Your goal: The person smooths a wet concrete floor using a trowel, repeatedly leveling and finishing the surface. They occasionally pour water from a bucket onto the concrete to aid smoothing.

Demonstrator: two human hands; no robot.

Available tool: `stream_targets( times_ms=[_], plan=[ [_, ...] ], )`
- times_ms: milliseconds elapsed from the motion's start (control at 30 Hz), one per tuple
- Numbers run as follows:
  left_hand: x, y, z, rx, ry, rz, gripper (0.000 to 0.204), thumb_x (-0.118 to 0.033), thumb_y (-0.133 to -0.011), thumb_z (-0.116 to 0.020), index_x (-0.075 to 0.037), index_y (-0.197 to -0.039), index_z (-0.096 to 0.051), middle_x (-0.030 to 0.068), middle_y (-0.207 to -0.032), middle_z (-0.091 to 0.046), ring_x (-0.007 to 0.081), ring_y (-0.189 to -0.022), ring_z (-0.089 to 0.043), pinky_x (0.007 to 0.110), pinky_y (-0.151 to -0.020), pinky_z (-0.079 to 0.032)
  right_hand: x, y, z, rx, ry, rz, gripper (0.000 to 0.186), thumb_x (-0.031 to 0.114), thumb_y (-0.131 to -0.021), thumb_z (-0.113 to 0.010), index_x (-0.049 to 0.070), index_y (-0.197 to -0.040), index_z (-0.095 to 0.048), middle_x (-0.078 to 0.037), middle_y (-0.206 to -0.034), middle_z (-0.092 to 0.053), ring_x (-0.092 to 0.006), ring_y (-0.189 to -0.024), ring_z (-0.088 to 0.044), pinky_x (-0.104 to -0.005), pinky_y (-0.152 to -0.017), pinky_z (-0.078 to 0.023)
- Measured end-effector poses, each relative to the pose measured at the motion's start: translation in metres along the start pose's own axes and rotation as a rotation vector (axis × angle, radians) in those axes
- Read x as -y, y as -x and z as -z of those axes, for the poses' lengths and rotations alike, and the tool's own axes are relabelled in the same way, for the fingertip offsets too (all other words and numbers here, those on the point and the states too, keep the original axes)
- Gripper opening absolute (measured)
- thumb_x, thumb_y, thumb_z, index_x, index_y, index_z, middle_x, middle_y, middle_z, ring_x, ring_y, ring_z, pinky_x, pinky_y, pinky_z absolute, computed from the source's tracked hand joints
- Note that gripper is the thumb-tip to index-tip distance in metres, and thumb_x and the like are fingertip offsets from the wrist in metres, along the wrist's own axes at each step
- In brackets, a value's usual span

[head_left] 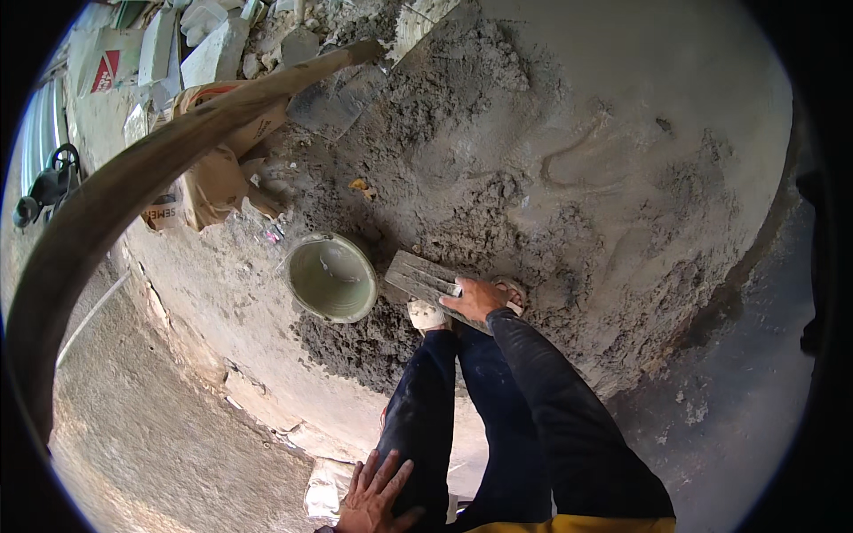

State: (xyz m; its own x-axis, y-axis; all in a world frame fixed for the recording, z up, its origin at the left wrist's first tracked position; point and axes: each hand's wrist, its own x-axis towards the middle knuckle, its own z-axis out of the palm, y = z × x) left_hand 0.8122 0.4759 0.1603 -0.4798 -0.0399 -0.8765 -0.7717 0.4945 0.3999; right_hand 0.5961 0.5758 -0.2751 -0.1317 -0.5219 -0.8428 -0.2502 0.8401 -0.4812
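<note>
My right hand point(480, 300) is closed around the handle of a long, wet-looking wooden float point(418, 274), held low above my feet. Grey wet mortar point(484, 209) spreads across the ground beyond it, lumpy near the float and smoother toward the far right. My left hand point(378, 505) lies on my left leg with its fingers spread, holding nothing. Just left of the float sits a round greenish basin point(352, 317); its inside is coated grey. The float partly hides my sandalled feet.
A thick wooden pole point(178, 147) arcs across the left side. Torn brown paper sacks point(213, 182) lie behind it, with broken slabs and rubble point(213, 53) at the far left. A cracked ledge edge point(240, 377) runs down the left; a dark, wet-looking surface point(702, 426) lies right.
</note>
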Motion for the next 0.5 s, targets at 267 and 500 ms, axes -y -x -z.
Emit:
stream_targets(
  times_ms=[267, 500],
  plan=[
    [0.026, -0.062, -0.04, -0.118, -0.143, 0.044, 0.088, -0.039, -0.078, -0.084, -0.022, -0.157, -0.048, 0.014, -0.164, -0.038, 0.0536, -0.149, -0.027, 0.07, -0.121, -0.022, -0.004, -0.069, 0.042, -0.098, 0.031, -0.004, 0.071, 0.06, -0.086, -0.073, -0.001, -0.122, -0.07, -0.026, -0.107, -0.075, -0.0425, -0.102, -0.073, -0.0517, -0.091, -0.057],
    [0.023, -0.056, -0.039, -0.106, -0.095, 0.078, 0.083, -0.035, -0.078, -0.084, -0.022, -0.154, -0.052, 0.0146, -0.163, -0.039, 0.0526, -0.149, -0.028, 0.068, -0.12, -0.024, -0.057, -0.085, 0.11, -0.389, -0.08, 0.024, 0.084, 0.065, -0.086, -0.073, -0.007, -0.129, -0.066, -0.027, -0.109, -0.075, -0.0405, -0.104, -0.072, -0.0499, -0.096, -0.054]
  ],
)
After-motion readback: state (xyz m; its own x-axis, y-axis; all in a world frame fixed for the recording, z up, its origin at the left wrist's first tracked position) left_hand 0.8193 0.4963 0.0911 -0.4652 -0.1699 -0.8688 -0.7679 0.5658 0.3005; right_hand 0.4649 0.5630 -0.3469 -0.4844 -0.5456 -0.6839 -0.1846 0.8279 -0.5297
